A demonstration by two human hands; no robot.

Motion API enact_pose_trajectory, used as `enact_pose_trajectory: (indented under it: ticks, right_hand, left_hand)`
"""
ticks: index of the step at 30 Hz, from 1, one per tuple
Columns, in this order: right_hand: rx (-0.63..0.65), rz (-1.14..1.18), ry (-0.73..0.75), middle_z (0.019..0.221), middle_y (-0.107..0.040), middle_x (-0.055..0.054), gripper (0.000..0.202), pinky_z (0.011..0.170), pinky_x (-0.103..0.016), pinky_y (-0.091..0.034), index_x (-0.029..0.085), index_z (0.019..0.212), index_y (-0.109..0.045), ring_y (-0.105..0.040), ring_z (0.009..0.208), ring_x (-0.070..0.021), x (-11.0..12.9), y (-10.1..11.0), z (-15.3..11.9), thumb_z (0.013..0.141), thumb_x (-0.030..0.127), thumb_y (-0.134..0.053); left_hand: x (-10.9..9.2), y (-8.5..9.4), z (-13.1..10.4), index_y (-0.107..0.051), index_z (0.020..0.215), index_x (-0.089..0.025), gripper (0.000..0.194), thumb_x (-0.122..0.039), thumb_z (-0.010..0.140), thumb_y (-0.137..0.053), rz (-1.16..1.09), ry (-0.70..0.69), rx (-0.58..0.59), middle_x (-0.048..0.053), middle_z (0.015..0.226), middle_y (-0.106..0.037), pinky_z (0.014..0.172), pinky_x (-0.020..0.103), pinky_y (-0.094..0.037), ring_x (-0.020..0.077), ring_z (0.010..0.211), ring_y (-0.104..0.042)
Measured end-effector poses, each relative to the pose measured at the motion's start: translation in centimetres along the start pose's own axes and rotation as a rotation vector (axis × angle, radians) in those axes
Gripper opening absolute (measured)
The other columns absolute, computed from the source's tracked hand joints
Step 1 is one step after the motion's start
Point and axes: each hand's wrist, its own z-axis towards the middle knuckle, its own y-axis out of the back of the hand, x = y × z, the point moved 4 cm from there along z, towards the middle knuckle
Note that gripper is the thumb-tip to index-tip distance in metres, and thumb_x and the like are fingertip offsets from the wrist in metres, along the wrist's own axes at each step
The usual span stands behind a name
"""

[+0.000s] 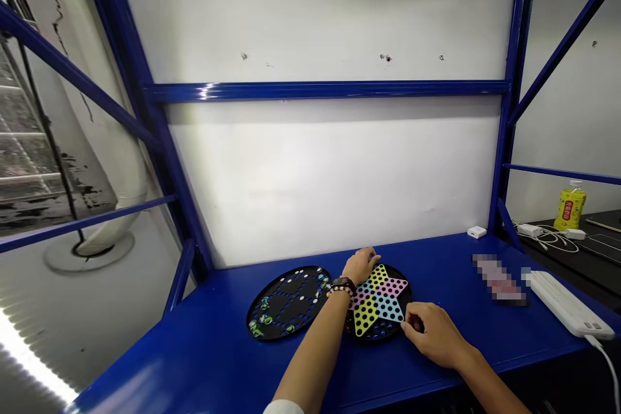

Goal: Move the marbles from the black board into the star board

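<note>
Multicoloured, perforated star-shaped board lies between the left hand, 11 o'clock, and right hand, 4 o'clock; fingers narrow, grips unclear.

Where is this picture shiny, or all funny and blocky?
In the head view, glare on the blue crossbar; a bright white streak at lower left; pale sheen on the blue tabletop; blocky squares over a flat thing at right.

Bare worktop stretches left of the black tray. Toward the back, the white wall and blue crossbar block the way.
</note>
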Motion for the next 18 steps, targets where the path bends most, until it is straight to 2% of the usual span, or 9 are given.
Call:
enact_pose_trajectory:
  ticks: [5,9,12,15,18]
  right_hand:
    - [-0.001,-0.011,-0.002,0.067,-0.059,0.003,0.024,0.060,-0.024,-0.030,0.020,0.067,-0.046,-0.050,0.063,-0.0118,-0.2,-0.1,0.0,0.089,0.027,-0.055]
    - [0.002,-0.010,-0.006,0.067,-0.058,0.003,0.024,0.061,-0.025,-0.031,0.020,0.067,-0.046,-0.050,0.063,-0.0120,0.0,0.1,0.0,0.089,0.026,-0.055]
    - [0.011,-0.006,-0.004,0.067,-0.059,0.003,0.025,0.061,-0.025,-0.031,0.020,0.067,-0.047,-0.050,0.063,-0.0123,0.2,0.2,-0.1,0.090,0.027,-0.054]
    - [0.017,-0.008,-0.007,0.068,-0.059,0.002,0.024,0.061,-0.025,-0.032,0.020,0.067,-0.048,-0.050,0.064,-0.0128,0.4,0.3,-0.1,0.090,0.027,-0.053]
    - [0.020,-0.009,-0.017,0.069,-0.060,0.001,0.023,0.060,-0.026,-0.032,0.020,0.068,-0.049,-0.051,0.064,-0.0131,0.3,0.2,-0.1,0.089,0.027,-0.054]
  left_hand:
    - [0.4,0.5,-0.2,-0.062,0.107,-0.021,0.046,-0.050,0.105,-0.026,0.034,0.105,-0.065,0.010,0.097,-0.073,0.068,0.030,-0.047,0.0238,0.082,-0.069]
    - [0.9,0.6,-0.3,-0.062,0.104,-0.020,0.046,-0.051,0.104,-0.028,0.030,0.159,-0.092,0.011,0.085,-0.070,0.070,0.033,-0.047,0.0259,0.079,-0.068]
    - [1.4,0.4,-0.3,-0.062,0.098,-0.021,0.048,-0.051,0.104,-0.025,-0.042,0.182,-0.120,0.010,0.084,-0.069,0.068,0.032,-0.046,0.0244,0.076,-0.067]
    - [1.9,0.1,-0.2,-0.062,0.088,-0.020,0.058,-0.052,0.105,-0.016,-0.152,0.192,-0.137,0.008,0.079,-0.068,0.065,0.030,-0.047,0.0216,0.071,-0.065]
    - [2.8,0.7,0.0,-0.063,0.088,-0.019,0.068,-0.051,0.104,-0.005,-0.242,0.197,-0.163,0.008,0.079,-0.069,0.067,0.030,-0.049,0.0205,0.072,-0.064]
